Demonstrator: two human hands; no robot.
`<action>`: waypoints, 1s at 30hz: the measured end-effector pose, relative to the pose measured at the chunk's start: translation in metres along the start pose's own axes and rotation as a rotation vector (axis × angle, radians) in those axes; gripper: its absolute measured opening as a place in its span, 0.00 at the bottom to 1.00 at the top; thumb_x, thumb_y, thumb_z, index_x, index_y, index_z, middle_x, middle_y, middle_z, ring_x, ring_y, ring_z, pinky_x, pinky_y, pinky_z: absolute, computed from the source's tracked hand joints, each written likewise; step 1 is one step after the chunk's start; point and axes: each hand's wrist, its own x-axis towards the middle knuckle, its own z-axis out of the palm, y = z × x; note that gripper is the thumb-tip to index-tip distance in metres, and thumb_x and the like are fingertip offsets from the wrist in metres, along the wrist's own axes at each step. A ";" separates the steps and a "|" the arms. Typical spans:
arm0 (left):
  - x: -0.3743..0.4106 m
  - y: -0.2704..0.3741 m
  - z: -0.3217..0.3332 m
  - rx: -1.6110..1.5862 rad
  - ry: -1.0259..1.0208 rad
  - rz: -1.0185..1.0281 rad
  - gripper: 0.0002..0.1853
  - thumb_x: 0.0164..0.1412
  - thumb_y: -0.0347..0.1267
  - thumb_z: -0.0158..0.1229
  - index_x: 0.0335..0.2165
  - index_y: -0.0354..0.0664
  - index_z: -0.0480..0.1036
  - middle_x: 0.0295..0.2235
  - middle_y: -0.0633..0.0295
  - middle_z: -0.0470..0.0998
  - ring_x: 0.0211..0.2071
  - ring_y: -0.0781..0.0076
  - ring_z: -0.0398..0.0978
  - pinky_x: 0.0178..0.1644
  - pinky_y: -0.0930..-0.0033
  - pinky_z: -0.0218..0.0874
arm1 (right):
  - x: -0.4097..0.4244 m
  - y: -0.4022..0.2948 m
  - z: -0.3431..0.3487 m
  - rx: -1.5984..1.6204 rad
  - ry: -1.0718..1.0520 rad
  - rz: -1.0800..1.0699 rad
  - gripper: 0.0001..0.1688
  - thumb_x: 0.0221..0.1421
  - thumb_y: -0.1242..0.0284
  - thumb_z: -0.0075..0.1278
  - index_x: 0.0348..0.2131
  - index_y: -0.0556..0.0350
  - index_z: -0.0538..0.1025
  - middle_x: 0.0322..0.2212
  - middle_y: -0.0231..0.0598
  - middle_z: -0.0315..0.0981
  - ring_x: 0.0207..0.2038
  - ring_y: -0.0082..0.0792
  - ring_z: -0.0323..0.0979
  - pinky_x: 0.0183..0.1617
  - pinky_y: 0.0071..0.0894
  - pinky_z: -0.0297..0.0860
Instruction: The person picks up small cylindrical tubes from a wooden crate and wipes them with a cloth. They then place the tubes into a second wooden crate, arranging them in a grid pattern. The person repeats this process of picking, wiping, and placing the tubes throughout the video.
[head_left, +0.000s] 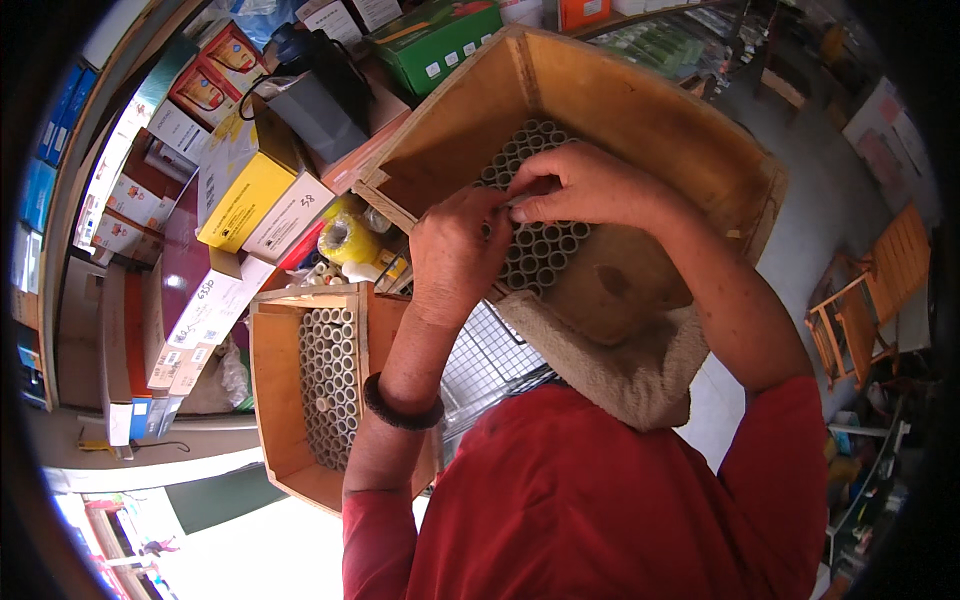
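Observation:
Above an open wooden box, my two hands meet with their fingertips close together. Several pale, hollow tubes stand upright and tightly packed in the box, open ends up. My left hand has its fingers curled over the tubes, and its palm is hidden. The thumb and forefinger of my right hand pinch toward each other at the left fingertips. A small greyish piece shows between them, too small to name. A beige towel drapes over the box's near edge.
A second wooden box of upright tubes stands at left. Beside it are a wire rack, a yellow roll and cartons. A green box sits behind. A wooden folding chair stands at right.

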 end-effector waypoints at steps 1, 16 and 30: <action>0.000 0.000 0.001 -0.017 0.010 -0.003 0.06 0.52 0.29 0.61 0.32 0.43 0.78 0.28 0.57 0.79 0.30 0.56 0.78 0.34 0.58 0.69 | 0.001 0.003 -0.001 -0.016 0.007 -0.030 0.19 0.52 0.65 0.61 0.40 0.59 0.79 0.30 0.36 0.78 0.34 0.25 0.74 0.40 0.28 0.70; -0.037 0.044 0.011 -0.102 -0.391 0.322 0.15 0.55 0.38 0.60 0.18 0.41 0.73 0.18 0.55 0.73 0.23 0.52 0.73 0.27 0.54 0.65 | 0.023 0.054 -0.026 0.014 0.392 0.228 0.22 0.52 0.65 0.57 0.43 0.62 0.77 0.29 0.35 0.78 0.28 0.24 0.74 0.33 0.24 0.70; -0.039 0.042 0.017 -0.125 -0.359 0.243 0.17 0.55 0.40 0.60 0.17 0.41 0.72 0.16 0.53 0.72 0.21 0.51 0.73 0.25 0.55 0.65 | 0.032 0.165 -0.046 -0.252 0.304 0.942 0.15 0.49 0.66 0.55 0.34 0.58 0.78 0.23 0.46 0.77 0.22 0.39 0.77 0.24 0.37 0.73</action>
